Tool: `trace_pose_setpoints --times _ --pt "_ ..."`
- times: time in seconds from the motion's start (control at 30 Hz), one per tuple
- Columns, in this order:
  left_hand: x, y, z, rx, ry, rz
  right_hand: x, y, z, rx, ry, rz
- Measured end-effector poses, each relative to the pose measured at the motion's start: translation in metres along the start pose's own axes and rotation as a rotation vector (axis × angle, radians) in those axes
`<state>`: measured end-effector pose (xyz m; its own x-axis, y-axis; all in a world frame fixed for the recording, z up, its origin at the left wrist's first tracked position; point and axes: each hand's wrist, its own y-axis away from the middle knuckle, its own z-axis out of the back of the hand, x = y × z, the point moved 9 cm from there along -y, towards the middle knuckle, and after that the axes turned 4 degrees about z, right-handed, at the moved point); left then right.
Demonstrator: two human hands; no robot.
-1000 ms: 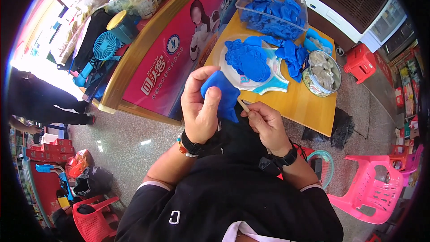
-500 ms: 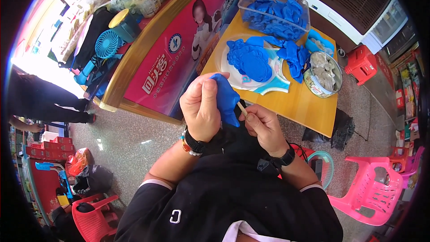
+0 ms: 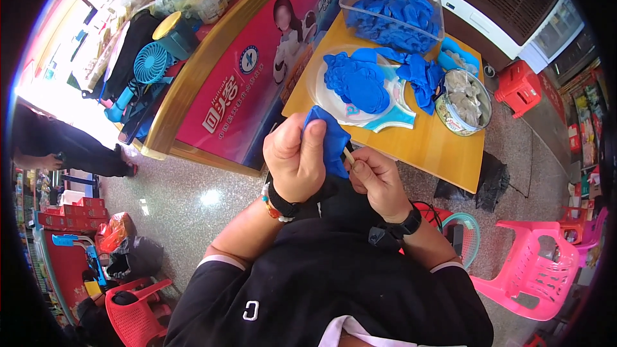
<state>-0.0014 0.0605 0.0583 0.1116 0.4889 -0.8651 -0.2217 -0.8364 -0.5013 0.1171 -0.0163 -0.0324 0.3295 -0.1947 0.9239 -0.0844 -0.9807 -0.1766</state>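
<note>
My left hand (image 3: 295, 157) is closed on a blue, soft, cloth-like piece (image 3: 334, 143), pinching it between thumb and curled fingers. My right hand (image 3: 378, 183) is closed round a thin wooden stick (image 3: 349, 155), whose far end goes to the piece's right edge. Whether the tip touches or passes behind the piece I cannot tell. Beyond my hands, a stack of flat blue pieces (image 3: 360, 87) lies over a white and light-blue printed sheet (image 3: 398, 117). More crumpled blue pieces (image 3: 424, 80) lie to its right.
The yellow table (image 3: 443, 164) also bears a clear bin (image 3: 350, 18) of blue pieces, a light-blue bowl (image 3: 472, 61) and a round tin (image 3: 455, 127) of whitish scraps. A wooden-topped counter (image 3: 193, 80) stands left. Pink chair (image 3: 533, 270) lower right; another person (image 3: 71, 141) far left.
My left hand has shifted slightly right with the blue piece, which has turned a little and changed outline. The right hand still holds the stick, almost unmoved.
</note>
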Motion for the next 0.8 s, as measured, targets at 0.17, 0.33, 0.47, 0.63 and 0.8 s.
trace_pose_setpoints --times 0.17,0.33,0.47,0.63,0.8 --pt "-0.001 -0.004 0.0 -0.013 0.063 -0.016 -0.009 -0.004 -0.005 0.043 -0.211 -0.137" --pt "0.017 -0.006 0.009 -0.111 0.352 0.225 0.003 -0.009 0.001 0.034 0.203 -0.058" --pt "0.015 -0.003 -0.004 -0.008 0.168 0.178 0.004 -0.006 0.002 -0.004 0.164 -0.035" --pt "0.015 0.0 -0.01 0.056 0.236 0.203 0.002 -0.006 0.002 -0.014 0.05 -0.056" --pt "0.02 -0.008 -0.001 -0.021 0.314 0.281 0.007 -0.009 0.007 -0.068 0.234 0.016"
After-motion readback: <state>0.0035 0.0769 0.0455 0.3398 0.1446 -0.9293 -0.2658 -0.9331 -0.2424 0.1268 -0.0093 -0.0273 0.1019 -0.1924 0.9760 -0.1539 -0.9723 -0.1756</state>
